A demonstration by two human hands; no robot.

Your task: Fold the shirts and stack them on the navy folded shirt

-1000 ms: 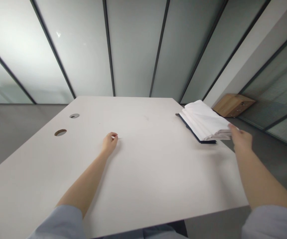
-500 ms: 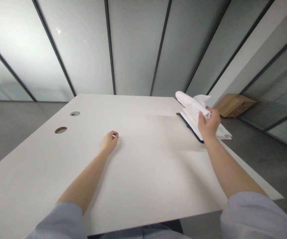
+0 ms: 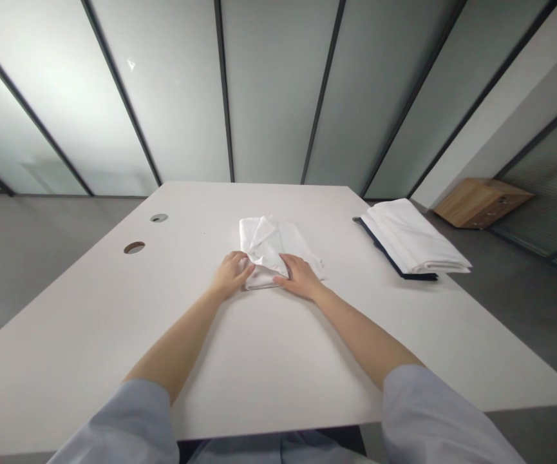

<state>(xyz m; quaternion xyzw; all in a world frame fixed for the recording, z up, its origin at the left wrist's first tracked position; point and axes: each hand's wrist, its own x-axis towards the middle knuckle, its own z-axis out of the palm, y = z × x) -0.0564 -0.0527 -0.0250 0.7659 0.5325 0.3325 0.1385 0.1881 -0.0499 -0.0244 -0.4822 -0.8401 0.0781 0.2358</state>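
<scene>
A partly folded white cloth [image 3: 302, 248] lies on the middle of the white table, with a loose, crumpled flap on top. My left hand [image 3: 231, 274] grips the cloth at its near left corner, thumb toward the middle. On the near right side my right hand [image 3: 300, 277] has hold of the same cloth, its fingers over the flap and its thumb at the near edge. What kind of cloth it is I cannot tell. Parts of the near edge are hidden under my fingers.
At the table's [image 3: 239, 374] right edge, a stack of folded white cloths [image 3: 411, 235] rests on a dark blue item [image 3: 389, 261] and overhangs the side. Two round cable holes, one open [image 3: 134, 247], are at the left. A wooden cabinet [image 3: 481, 201] stands beyond the right edge.
My right hand has brought a white cloth from the stack at the right to the middle of the table. My left hand has moved slightly right and now grips it too.
</scene>
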